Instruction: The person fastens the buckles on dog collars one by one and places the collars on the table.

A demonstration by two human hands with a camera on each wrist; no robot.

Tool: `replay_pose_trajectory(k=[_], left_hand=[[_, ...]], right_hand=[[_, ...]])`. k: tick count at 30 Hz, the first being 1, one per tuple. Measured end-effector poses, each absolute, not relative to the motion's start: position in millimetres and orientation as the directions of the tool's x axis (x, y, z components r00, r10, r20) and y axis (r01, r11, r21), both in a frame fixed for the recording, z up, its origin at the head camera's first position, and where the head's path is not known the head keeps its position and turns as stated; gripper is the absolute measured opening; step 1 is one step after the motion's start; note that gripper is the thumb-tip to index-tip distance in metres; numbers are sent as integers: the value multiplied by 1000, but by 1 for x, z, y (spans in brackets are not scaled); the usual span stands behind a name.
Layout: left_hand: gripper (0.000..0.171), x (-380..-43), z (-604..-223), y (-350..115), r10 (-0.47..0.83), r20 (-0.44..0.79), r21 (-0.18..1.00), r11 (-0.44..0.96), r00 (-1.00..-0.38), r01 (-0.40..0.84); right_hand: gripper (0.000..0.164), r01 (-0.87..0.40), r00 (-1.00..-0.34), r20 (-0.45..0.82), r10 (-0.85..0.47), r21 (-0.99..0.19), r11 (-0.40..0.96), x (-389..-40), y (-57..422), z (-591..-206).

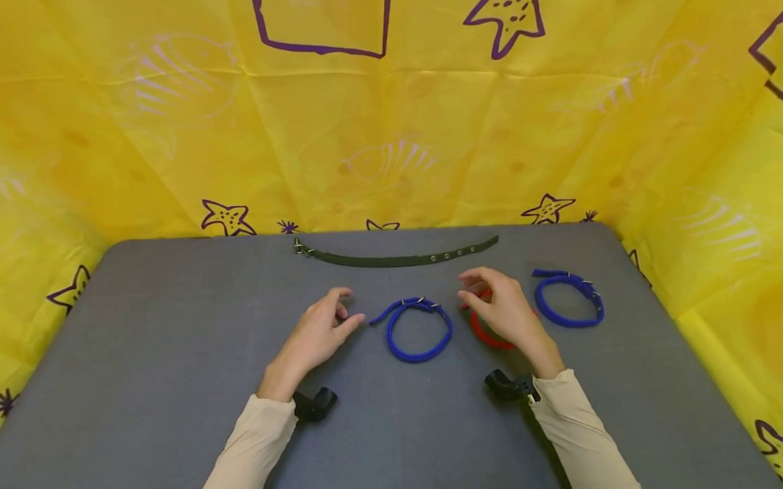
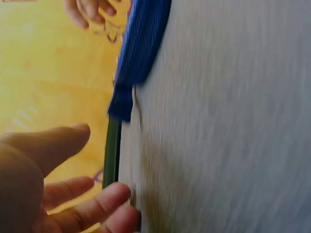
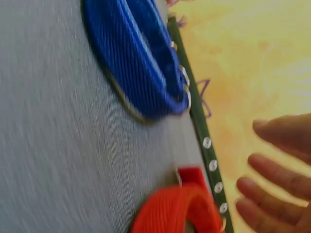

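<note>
A blue buckled collar point(image 1: 451, 330), closed into a ring, lies on the table between the two hands. To its left the left hand point(image 1: 316, 330) hovers with thumb and fingers apart and nothing in its grasp. The right hand point(image 1: 501, 309) is held over a red collar point(image 1: 487, 337) and hides part of it; its fingers are loosely bent and empty. In the right wrist view the red collar point(image 3: 165, 211) stands on edge below the fingers. A dark green collar point(image 1: 386, 261) lies stretched out behind, buckle at the left, eyelets at the right.
A second blue collar point(image 1: 571, 325) lies looped to the right of the right hand. The grey table point(image 1: 139, 376) is bordered by yellow cloth point(image 1: 181, 152) at the back and sides. Each wrist wears a black camera mount point(image 1: 316, 405).
</note>
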State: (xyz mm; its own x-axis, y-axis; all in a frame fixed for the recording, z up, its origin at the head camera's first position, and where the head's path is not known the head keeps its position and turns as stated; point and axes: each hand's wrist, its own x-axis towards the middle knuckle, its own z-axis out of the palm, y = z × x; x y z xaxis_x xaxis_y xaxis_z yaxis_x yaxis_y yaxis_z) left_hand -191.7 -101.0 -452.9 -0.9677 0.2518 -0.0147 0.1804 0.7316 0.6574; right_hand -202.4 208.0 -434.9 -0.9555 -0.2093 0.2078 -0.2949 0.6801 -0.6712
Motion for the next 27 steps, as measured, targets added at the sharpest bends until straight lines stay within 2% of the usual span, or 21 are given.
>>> replay_pose_trajectory(k=[6, 16, 21, 27], left_hand=[[50, -210, -453, -121, 303, -5, 692, 689, -953, 215], [51, -241, -457, -144, 287, 21, 679, 699, -958, 224], [50, -255, -456, -154, 255, 22, 691, 695, -967, 199], [51, -269, -455, -162, 244, -27, 711, 687, -969, 154]], right_hand=[[32, -303, -951, 175, -253, -675, 672, -219, 228, -437], [36, -285, -949, 88, -304, -654, 701, -251, 248, -436], [38, -246, -950, 19, -311, -657, 713, -265, 251, -436], [38, -265, -942, 28, -333, -672, 692, -278, 256, -441]])
